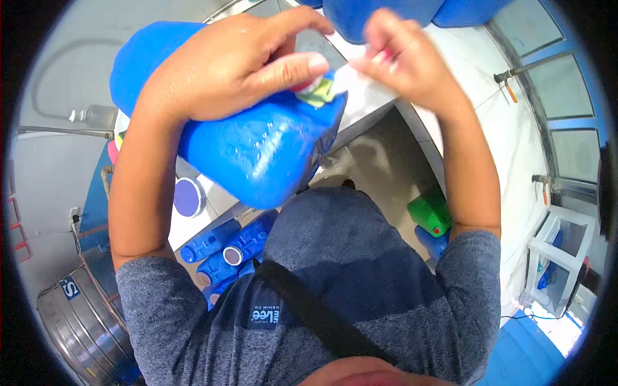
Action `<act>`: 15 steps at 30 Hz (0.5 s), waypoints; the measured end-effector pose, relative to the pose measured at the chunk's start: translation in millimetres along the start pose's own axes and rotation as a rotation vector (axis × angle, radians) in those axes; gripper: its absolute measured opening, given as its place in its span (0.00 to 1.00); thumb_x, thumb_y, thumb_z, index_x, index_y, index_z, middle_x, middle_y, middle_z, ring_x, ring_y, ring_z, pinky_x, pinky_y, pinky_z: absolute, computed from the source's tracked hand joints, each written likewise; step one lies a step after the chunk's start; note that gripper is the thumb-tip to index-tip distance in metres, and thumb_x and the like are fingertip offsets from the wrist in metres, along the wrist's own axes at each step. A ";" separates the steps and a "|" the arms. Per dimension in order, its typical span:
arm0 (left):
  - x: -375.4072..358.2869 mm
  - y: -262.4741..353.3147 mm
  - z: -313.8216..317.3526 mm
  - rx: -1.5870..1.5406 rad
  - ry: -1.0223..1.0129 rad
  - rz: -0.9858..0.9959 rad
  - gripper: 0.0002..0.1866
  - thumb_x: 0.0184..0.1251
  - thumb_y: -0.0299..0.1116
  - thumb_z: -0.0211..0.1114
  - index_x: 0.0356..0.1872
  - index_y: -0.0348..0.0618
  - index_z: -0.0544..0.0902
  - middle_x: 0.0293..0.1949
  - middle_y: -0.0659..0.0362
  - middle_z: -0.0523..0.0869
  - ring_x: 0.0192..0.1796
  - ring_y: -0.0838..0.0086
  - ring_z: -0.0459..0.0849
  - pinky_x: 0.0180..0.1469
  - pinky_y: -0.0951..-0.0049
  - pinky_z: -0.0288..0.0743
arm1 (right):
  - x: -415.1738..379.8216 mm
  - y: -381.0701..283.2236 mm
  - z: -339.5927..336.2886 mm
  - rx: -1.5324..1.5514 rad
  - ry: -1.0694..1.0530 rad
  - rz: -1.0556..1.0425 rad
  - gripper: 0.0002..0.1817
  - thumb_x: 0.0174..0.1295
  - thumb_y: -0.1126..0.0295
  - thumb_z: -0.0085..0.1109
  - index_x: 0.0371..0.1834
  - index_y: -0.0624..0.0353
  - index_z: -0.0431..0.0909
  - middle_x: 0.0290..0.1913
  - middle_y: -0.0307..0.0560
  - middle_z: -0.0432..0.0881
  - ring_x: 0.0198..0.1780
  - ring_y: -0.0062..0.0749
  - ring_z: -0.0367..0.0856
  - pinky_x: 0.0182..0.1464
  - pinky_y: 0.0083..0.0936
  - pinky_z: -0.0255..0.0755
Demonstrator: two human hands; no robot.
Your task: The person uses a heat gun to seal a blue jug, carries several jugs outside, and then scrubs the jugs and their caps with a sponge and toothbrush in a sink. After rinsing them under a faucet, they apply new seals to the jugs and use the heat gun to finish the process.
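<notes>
A wet blue plastic jug (257, 151) lies tilted across the counter edge in front of me. My left hand (238, 67) rests over its top and grips it near the neck, with the thumb and index finger curled around a red cap (304, 85). Beside the thumb a crumpled yellow-green piece (317, 95) clings to the neck area. My right hand (412, 64), smeared by motion, is raised to the right of the neck with fingers pinched on a thin white strip (347, 78). A bit of pink shows between those fingers.
Several blue jugs (251, 238) lie on the floor at lower left, and a green jug (430, 212) at right. Larger blue containers (393, 16) stand at the back of the white tiled counter (486, 151). A steel tank (80, 328) is at far left. Taps (508, 80) line the right wall.
</notes>
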State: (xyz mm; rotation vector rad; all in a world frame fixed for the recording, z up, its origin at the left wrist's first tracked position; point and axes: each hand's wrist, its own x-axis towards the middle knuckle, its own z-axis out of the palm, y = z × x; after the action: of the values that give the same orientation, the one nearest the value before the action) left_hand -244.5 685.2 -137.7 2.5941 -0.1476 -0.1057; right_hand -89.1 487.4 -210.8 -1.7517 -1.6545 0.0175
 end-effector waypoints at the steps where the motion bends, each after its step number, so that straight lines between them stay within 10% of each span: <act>1: 1.2 -6.1 2.2 0.036 0.094 0.149 0.27 0.73 0.47 0.62 0.66 0.42 0.74 0.33 0.54 0.84 0.38 0.62 0.85 0.45 0.65 0.76 | -4.6 18.6 -10.6 -0.065 0.051 0.203 0.24 0.57 0.54 0.76 0.29 0.55 0.68 0.27 0.40 0.68 0.30 0.32 0.71 0.42 0.31 0.64; 2: 2.6 -6.7 1.3 0.041 0.098 0.150 0.27 0.73 0.47 0.62 0.66 0.42 0.74 0.33 0.54 0.84 0.38 0.62 0.85 0.45 0.65 0.76 | -1.5 18.9 -17.7 -0.126 0.103 0.406 0.24 0.57 0.54 0.75 0.30 0.55 0.68 0.26 0.39 0.68 0.29 0.32 0.71 0.39 0.31 0.65; 4: 7.0 -6.0 1.2 0.061 0.127 0.413 0.27 0.75 0.48 0.60 0.66 0.43 0.74 0.36 0.53 0.84 0.39 0.62 0.85 0.44 0.65 0.76 | -4.5 4.5 -9.3 -0.126 0.162 0.262 0.28 0.57 0.44 0.74 0.31 0.57 0.72 0.22 0.47 0.76 0.28 0.43 0.78 0.38 0.35 0.70; 6: 4.8 1.3 0.1 0.080 0.022 0.173 0.26 0.75 0.48 0.60 0.67 0.43 0.74 0.34 0.53 0.83 0.39 0.63 0.85 0.45 0.65 0.76 | -5.7 -15.3 11.9 -0.164 0.241 -0.140 0.26 0.56 0.47 0.76 0.30 0.57 0.73 0.20 0.46 0.75 0.22 0.40 0.77 0.27 0.33 0.69; 10: 3.2 -6.9 -1.0 0.056 -0.050 -0.005 0.26 0.73 0.44 0.63 0.66 0.43 0.75 0.32 0.54 0.83 0.41 0.63 0.85 0.48 0.66 0.77 | -28.6 15.2 -1.4 -0.084 0.251 0.256 0.25 0.56 0.48 0.76 0.30 0.55 0.72 0.21 0.47 0.74 0.25 0.43 0.77 0.32 0.36 0.70; 14: 5.4 -13.5 9.9 0.096 0.292 0.475 0.26 0.69 0.42 0.63 0.65 0.42 0.76 0.33 0.53 0.86 0.43 0.60 0.87 0.54 0.64 0.76 | -37.9 12.6 29.9 0.002 0.273 0.251 0.25 0.59 0.47 0.74 0.31 0.56 0.73 0.21 0.45 0.76 0.25 0.39 0.79 0.31 0.33 0.73; 15: 2.5 -8.6 5.3 0.107 0.121 0.192 0.31 0.64 0.43 0.66 0.67 0.42 0.74 0.37 0.52 0.85 0.46 0.61 0.86 0.56 0.64 0.75 | -38.6 13.3 25.6 -0.003 0.280 0.246 0.25 0.59 0.47 0.74 0.31 0.56 0.73 0.21 0.45 0.76 0.25 0.39 0.79 0.31 0.33 0.73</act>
State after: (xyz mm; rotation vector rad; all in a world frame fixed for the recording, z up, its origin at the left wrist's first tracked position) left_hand -241.8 689.5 -146.8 2.6676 -0.3659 0.1316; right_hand -96.5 466.9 -253.7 -1.8560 -1.2355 -0.1113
